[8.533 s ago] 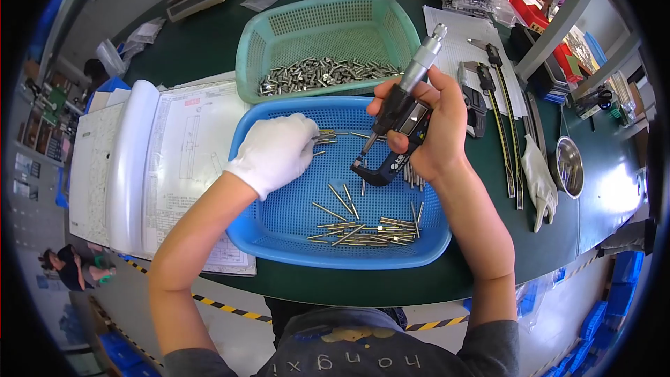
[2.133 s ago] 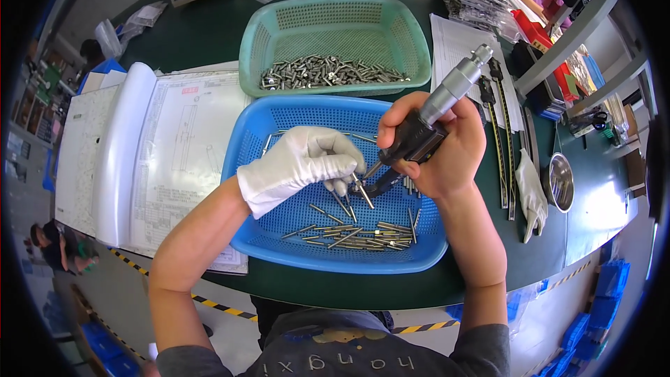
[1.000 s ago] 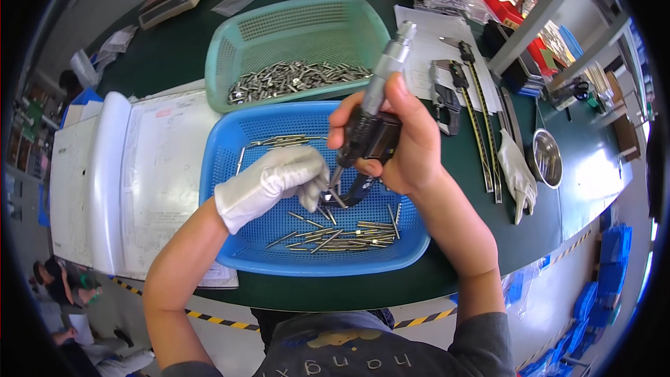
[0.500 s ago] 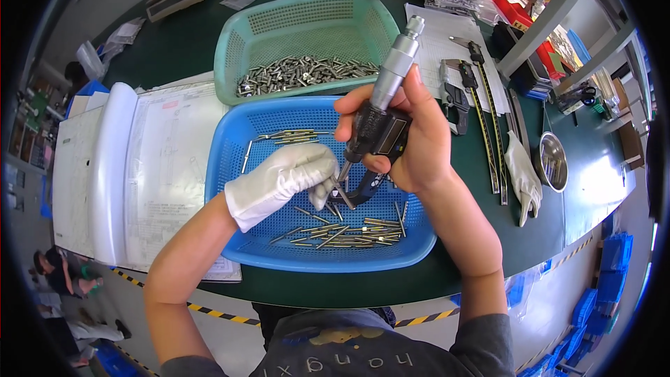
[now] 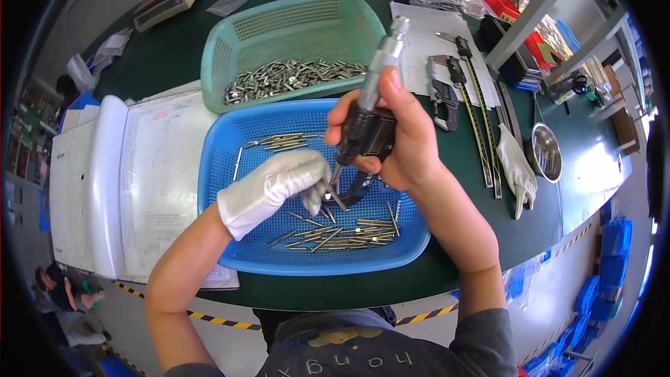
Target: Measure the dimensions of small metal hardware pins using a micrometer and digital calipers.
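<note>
My right hand (image 5: 413, 141), bare, is wrapped round a digital outside micrometer (image 5: 357, 126), its silver thimble pointing up and away. My left hand (image 5: 273, 186), in a white glove, pinches a slim metal pin (image 5: 337, 198) at the micrometer's jaws. Whether both jaw faces touch the pin is hard to tell. Both hands are above a blue perforated basket (image 5: 328, 267). In it, loose metal pins (image 5: 342, 239) lie in a near group and a far group (image 5: 283, 142).
Behind stands a green basket (image 5: 293, 28) with many short metal parts (image 5: 289, 78). To the right lie digital calipers (image 5: 478, 115), another micrometer (image 5: 443, 94), a white glove (image 5: 516, 171) and a steel bowl (image 5: 546, 153). Drawing sheets (image 5: 164, 181) lie left; a scale (image 5: 174, 0) stands far left.
The whole scene has shifted slightly left in the picture. Both hands keep their hold on the micrometer and the pin, with hardly any change in pose.
</note>
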`<state>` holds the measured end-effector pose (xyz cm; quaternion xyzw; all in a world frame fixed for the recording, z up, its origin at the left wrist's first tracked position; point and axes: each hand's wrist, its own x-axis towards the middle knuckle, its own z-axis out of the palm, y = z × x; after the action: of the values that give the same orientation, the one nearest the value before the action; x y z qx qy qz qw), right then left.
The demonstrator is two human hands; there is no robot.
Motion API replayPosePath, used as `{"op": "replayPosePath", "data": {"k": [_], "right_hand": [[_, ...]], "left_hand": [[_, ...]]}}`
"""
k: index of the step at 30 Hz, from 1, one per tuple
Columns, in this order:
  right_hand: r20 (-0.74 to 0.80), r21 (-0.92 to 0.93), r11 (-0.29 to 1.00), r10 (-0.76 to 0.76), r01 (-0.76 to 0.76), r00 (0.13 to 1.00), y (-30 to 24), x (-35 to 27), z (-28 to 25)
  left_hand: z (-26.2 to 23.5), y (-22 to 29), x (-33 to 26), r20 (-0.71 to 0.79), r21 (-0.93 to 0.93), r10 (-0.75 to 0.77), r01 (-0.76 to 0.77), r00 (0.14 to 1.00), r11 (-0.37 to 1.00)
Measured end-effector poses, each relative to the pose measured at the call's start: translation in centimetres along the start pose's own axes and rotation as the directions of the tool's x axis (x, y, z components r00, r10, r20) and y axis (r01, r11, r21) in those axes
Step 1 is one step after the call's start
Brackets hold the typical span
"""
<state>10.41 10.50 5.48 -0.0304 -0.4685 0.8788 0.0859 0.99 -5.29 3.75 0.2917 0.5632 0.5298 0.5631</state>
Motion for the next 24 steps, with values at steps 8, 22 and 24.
{"op": "replayPosePath", "data": {"k": [8, 22, 24], "right_hand": [[-0.029, -0.130, 0.991, 0.005, -0.009, 1.000, 0.2, 0.2, 0.1], [-0.330, -0.236, 0.905, -0.416, 0.353, 0.847, -5.3, -1.9, -2.3], [-0.424, -0.342, 0.907, -0.382, 0.245, 0.821, -6.3, -4.1, -4.3]], "left_hand": [[-0.1, -0.3, 0.4, 0.039, 0.068, 0.019, -0.022, 0.999, 0.997], [-0.8, -0.1, -1.1, -0.060, 0.506, 0.284, -0.216, 0.957, 0.835], [-0.7, -0.2, -1.7, 0.033, 0.916, 0.210, -0.113, 0.977, 0.385]]}}
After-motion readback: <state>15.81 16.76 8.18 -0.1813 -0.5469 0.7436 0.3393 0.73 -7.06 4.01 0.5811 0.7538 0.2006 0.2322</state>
